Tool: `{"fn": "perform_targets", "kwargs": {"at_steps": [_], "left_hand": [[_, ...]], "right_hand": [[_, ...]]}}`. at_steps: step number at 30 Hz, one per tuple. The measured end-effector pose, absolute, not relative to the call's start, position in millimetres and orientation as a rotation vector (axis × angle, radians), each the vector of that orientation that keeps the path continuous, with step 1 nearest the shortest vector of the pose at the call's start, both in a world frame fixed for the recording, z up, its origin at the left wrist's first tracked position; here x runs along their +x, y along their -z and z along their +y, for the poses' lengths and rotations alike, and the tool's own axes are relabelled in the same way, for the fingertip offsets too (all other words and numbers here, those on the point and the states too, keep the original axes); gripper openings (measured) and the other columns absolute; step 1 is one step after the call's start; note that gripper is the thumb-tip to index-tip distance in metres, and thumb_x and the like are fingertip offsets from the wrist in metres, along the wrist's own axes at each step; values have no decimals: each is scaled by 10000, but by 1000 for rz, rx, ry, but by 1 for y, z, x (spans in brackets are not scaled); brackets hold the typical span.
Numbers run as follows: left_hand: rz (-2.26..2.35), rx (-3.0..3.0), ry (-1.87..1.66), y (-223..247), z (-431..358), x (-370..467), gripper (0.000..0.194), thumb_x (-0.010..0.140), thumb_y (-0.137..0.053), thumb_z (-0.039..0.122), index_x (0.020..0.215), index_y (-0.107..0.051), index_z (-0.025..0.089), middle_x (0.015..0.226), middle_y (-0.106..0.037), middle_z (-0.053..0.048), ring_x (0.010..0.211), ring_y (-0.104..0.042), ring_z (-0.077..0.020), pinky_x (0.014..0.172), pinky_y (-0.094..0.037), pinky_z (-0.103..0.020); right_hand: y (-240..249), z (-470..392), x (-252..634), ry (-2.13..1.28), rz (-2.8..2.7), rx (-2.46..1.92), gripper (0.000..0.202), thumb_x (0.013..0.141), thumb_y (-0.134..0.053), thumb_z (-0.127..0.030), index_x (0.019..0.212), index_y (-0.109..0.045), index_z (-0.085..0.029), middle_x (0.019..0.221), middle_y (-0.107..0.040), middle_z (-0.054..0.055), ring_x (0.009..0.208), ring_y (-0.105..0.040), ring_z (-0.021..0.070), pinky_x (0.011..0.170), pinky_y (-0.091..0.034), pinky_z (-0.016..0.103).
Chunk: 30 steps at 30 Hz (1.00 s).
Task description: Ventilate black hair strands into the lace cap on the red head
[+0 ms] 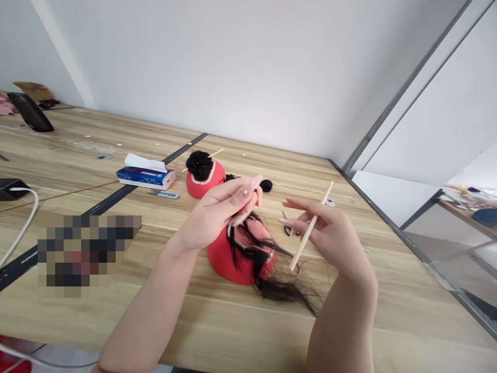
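Note:
My left hand [229, 207] is closed in a pinch above a red dome-shaped form [221, 261]; what its fingertips hold is hidden. Loose black hair [258, 259] hangs over that form and trails onto the table to the right. A pale wooden stick [310, 228] slants through the fingers of my right hand [320, 223], which is to the right of the form. Behind my left hand stands a second red form [193, 187], topped by a black hair bun [199, 165] with a thin stick through it.
Scissors [288, 229] lie beyond my right hand on the wooden table [217, 326]. A blue tissue box [145, 177] and a utility knife [167, 195] are at left. A small black bun-like piece [266, 185] sits further back. A white cable [29, 223] runs along the left side.

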<state>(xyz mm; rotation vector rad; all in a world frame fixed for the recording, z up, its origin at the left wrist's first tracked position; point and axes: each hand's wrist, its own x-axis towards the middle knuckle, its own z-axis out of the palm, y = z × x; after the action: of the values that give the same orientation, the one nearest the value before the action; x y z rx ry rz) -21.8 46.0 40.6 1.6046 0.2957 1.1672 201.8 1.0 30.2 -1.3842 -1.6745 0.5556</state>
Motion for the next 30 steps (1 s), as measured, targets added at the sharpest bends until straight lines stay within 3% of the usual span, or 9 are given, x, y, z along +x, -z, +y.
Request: {"fn": "perform_targets", "kwargs": {"at_steps": [3, 6, 9, 12, 15, 18, 21, 25, 30], "left_hand": [[444, 1835, -1123, -40, 43, -19, 365, 965, -491, 392, 683, -563, 171, 1038, -565, -76, 998, -543, -194, 885, -462, -317], [609, 2034, -1129, -41, 42, -18, 369, 970, -474, 361, 667, -567, 172, 1243, -497, -78, 1262, -419, -237, 1085, -345, -338], [678, 2081, -1178, -40, 43, -19, 367, 979, -453, 356, 678, -552, 172, 1114, -511, -70, 1136, -486, -207, 1028, -383, -317], [666, 2012, -1146, -40, 46, -22, 359, 985, -444, 375, 694, -507, 176, 820, -523, -22, 808, -541, -144, 799, -464, -272], [618, 1864, -1064, -41, 48, -27, 381, 981, -440, 429, 687, -443, 188, 618, -445, 33, 559, -479, -105, 580, -441, -239], [669, 1842, -1021, -43, 50, -31, 405, 957, -466, 483, 679, -439, 189, 572, -370, 53, 486, -388, -86, 473, -353, -217], [730, 1928, -940, -46, 52, -34, 396, 950, -484, 473, 690, -500, 174, 599, -409, 46, 523, -376, -82, 503, -336, -214], [727, 2003, -853, -47, 54, -34, 367, 961, -475, 421, 735, -593, 157, 717, -541, 18, 665, -485, -101, 662, -415, -214], [704, 1935, -816, -44, 55, -31, 353, 956, -474, 441, 827, -639, 158, 783, -595, 2, 719, -538, -119, 719, -469, -233]], "right_hand": [[-34, 0, 183, -789, -1592, -1170, 485, 756, -785, -341, 1212, -666, -225, 616, -686, -4, 509, -634, 180, 522, -553, 317], [-35, 1, 166, -1002, -1547, -1046, 504, 748, -794, -327, 1223, -651, -240, 648, -690, -15, 483, -629, 159, 474, -552, 286], [-35, 4, 164, -1118, -1587, -1017, 319, 777, -769, -352, 1052, -722, -198, 639, -678, -8, 451, -608, 130, 440, -532, 252], [-34, 4, 174, -1174, -1636, -1020, 211, 809, -740, -370, 863, -725, -167, 547, -628, -21, 423, -593, 115, 413, -501, 219], [-32, 0, 187, -1220, -1577, -1037, 240, 850, -699, -375, 736, -668, -166, 509, -589, -33, 374, -545, 94, 351, -450, 196], [-30, -3, 194, -1191, -1456, -987, 224, 879, -668, -352, 745, -650, -174, 485, -545, -50, 331, -480, 78, 283, -380, 176], [-30, -1, 193, -1144, -1397, -869, 227, 893, -644, -370, 766, -653, -183, 501, -566, -35, 335, -485, 89, 259, -357, 176], [-31, 6, 186, -1138, -1246, -694, 220, 907, -613, -365, 748, -639, -216, 586, -627, -12, 355, -495, 90, 236, -322, 168], [-33, 11, 182, -1186, -1083, -517, 129, 911, -574, -339, 887, -677, -265, 940, -715, 3, 305, -347, 47, 165, -183, 197]]}}
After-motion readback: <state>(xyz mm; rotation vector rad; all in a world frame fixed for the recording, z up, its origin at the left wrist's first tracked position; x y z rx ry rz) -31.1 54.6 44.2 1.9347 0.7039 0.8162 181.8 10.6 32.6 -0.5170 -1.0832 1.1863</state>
